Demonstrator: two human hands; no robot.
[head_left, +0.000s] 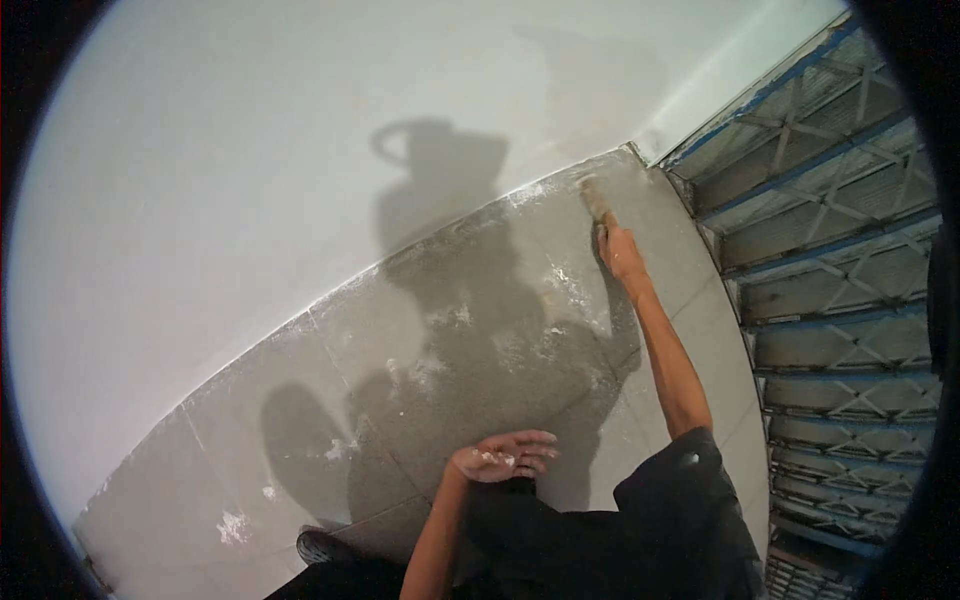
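Note:
My right hand (620,250) is stretched far out and grips a small brush or scraper (595,198), whose head presses on the grey tiled floor near the corner where the floor meets the white wall (250,180). My left hand (503,456) hangs near my body with fingers spread and holds nothing; white dust or plaster marks its palm. I wear dark clothing, and a dark shoe (322,547) shows at the lower edge.
White plaster smears (455,318) dot the grey floor tiles (330,400). A blue metal folding gate (840,250) runs along the right side. My shadow falls across the floor and up the wall.

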